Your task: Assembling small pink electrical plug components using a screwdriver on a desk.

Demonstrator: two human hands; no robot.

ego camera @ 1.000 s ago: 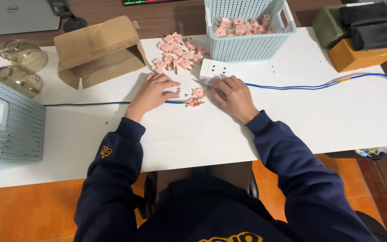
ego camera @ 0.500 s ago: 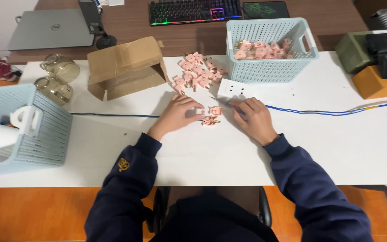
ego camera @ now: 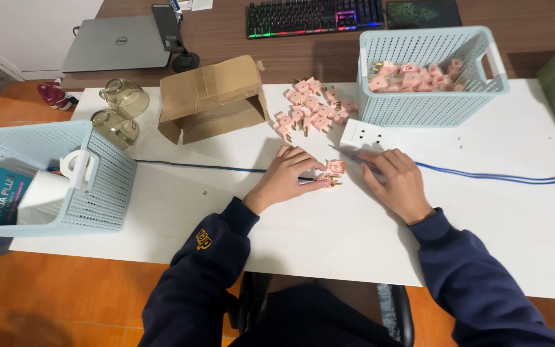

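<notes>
My left hand point(ego camera: 288, 175) rests on the white table point(ego camera: 329, 244), its fingertips on a small pink plug adapter point(ego camera: 335, 168) with metal pins. My right hand point(ego camera: 398, 183) lies just right of it, fingers curled around a thin blue-handled tool point(ego camera: 358, 159) that points at the adapter. A white socket block point(ego camera: 369, 135) lies just beyond the hands, with a blue cable point(ego camera: 502, 175) running to the right. A loose pile of pink adapters point(ego camera: 309, 106) sits farther back.
A light blue basket point(ego camera: 428, 106) holding more pink adapters stands at the back right. An open cardboard box point(ego camera: 210, 99) and two glass cups point(ego camera: 120, 109) are at the back left. Another blue basket point(ego camera: 97, 186) lies at the left edge. A laptop and a keyboard sit on the desk behind.
The view has shifted and tilted, bringing more of the left basket and rear desk into sight. Both hands stay at the same pink adapter by the socket block.
</notes>
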